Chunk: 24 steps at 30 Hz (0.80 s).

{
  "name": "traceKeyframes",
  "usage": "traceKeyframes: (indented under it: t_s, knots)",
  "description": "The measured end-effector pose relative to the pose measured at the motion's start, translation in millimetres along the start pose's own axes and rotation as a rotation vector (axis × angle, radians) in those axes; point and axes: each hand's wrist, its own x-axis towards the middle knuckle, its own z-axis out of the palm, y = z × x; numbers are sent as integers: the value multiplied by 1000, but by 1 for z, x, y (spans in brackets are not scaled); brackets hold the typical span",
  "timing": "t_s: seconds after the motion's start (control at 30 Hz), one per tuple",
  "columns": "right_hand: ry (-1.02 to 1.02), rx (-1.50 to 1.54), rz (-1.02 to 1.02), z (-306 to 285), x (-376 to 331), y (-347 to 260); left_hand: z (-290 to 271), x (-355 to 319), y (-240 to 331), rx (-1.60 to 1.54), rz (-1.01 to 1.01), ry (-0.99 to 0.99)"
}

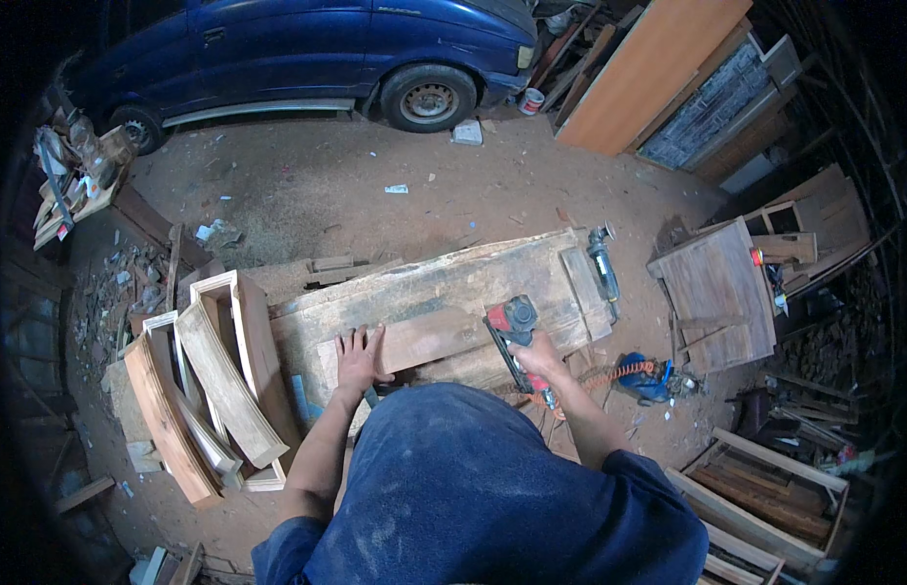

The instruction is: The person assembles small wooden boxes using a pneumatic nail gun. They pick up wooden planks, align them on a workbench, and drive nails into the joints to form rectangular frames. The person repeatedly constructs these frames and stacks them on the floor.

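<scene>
From the head view, I am leaning over a rough wooden bench (443,283) — its top is worn and pale with dust. My left hand (359,357) is lying flat with the fingers spread, pressing on a short wooden board (424,339) that is resting along the bench's near edge. My right hand (537,357) is wrapping its grip tight around the handle of a red and black nail gun (509,331), whose head is sitting on the right end of that same board, toward the bench's near right corner. An orange coiled hose (614,373) is trailing from the gun past the bench's right edge to a blue compressor (646,380) on the dirt floor. Another power tool (602,261) is lying at the far right corner of the bench. Just off the left edge, open wooden frames (219,375) are leaning in a stack. A blue car (307,49) is standing well beyond the far edge.
</scene>
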Motion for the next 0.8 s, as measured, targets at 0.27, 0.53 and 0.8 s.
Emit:
traceKeyframes:
  t_s: [0.27,0.53,0.8]
  knots:
    - [-2,5,-16,-1,-9,-5,-1,0,-1,16,-5,-9]
    - [41,-32,23,2,-24,-5,0,0,-1,25,-7,-7]
    - [68,-24,-12,10,-28,20,1,-1,-1,20,7,4]
